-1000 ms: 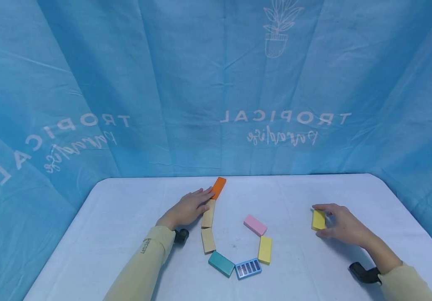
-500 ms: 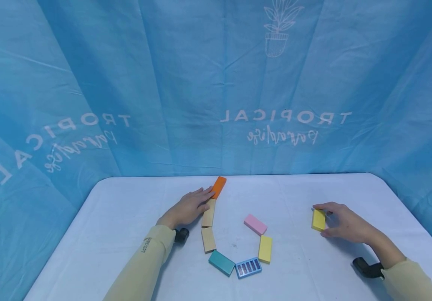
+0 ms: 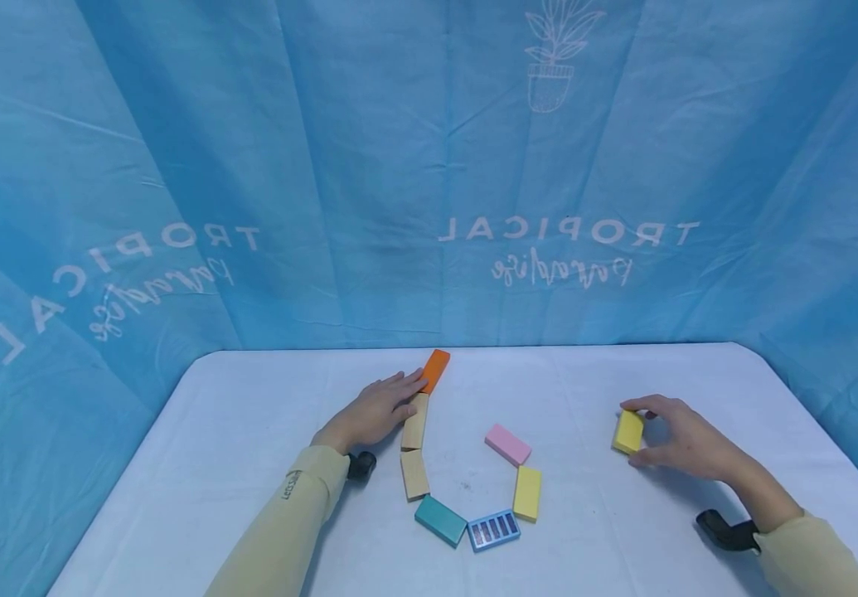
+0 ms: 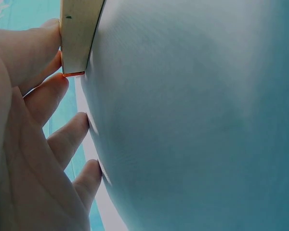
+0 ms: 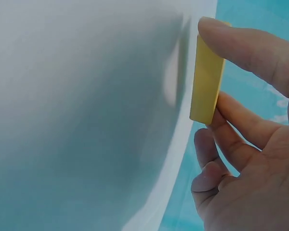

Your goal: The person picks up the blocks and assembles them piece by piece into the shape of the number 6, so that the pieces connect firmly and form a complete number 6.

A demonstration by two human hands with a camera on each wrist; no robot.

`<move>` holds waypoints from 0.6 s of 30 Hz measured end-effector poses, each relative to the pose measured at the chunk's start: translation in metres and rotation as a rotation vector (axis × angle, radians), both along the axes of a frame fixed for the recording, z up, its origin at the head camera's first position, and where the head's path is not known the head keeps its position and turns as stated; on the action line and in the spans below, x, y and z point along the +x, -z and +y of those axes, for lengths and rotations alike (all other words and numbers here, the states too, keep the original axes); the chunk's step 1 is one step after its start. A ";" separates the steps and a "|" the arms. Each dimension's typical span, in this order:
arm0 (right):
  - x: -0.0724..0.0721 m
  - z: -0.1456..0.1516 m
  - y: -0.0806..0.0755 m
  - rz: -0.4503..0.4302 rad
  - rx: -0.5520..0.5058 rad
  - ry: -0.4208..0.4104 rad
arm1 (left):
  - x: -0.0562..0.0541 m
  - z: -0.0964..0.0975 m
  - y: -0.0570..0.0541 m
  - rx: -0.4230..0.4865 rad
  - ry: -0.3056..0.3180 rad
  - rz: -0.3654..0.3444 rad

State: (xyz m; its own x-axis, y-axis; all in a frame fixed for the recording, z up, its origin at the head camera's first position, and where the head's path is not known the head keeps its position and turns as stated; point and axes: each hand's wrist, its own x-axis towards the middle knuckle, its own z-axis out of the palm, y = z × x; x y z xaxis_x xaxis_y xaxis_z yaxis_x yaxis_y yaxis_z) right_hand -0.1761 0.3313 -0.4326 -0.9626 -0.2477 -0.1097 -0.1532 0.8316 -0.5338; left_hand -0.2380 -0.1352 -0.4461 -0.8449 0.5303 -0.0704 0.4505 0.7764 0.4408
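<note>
My left hand [image 3: 375, 412] rests its fingertips on the orange block [image 3: 435, 370], with the thumb against the upper wooden block [image 3: 414, 423]. Its fingers are fairly straight and spread, as the left wrist view shows beside that wooden block [image 4: 78, 38]. On the right, my right hand [image 3: 685, 439] pinches a yellow block [image 3: 628, 431] between thumb and fingertips. In the right wrist view this yellow block [image 5: 207, 79] is gripped at its ends, with the other fingers curled below it. Whether it touches the cloth I cannot tell.
A curved row runs on from the wooden blocks: a second wooden block [image 3: 414, 475], a teal block [image 3: 440, 521], a blue block with dark stripes [image 3: 493, 530], a second yellow block [image 3: 526, 493] and a pink block [image 3: 507, 444]. White cloth [image 3: 249, 497] covers the table; a blue curtain [image 3: 369, 166] hangs behind.
The yellow block in my right hand has turned slightly and shifted a little to the left. My left hand and the row of blocks stay where they were.
</note>
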 end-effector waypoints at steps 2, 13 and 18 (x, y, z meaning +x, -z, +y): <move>0.002 -0.004 -0.002 0.016 -0.009 0.002 | 0.000 0.000 0.001 -0.006 0.000 -0.002; 0.004 -0.035 -0.013 0.129 -0.029 -0.002 | 0.001 -0.001 0.000 -0.001 0.000 -0.005; 0.004 -0.050 -0.019 0.133 -0.019 0.024 | 0.000 -0.001 -0.001 -0.004 0.003 0.000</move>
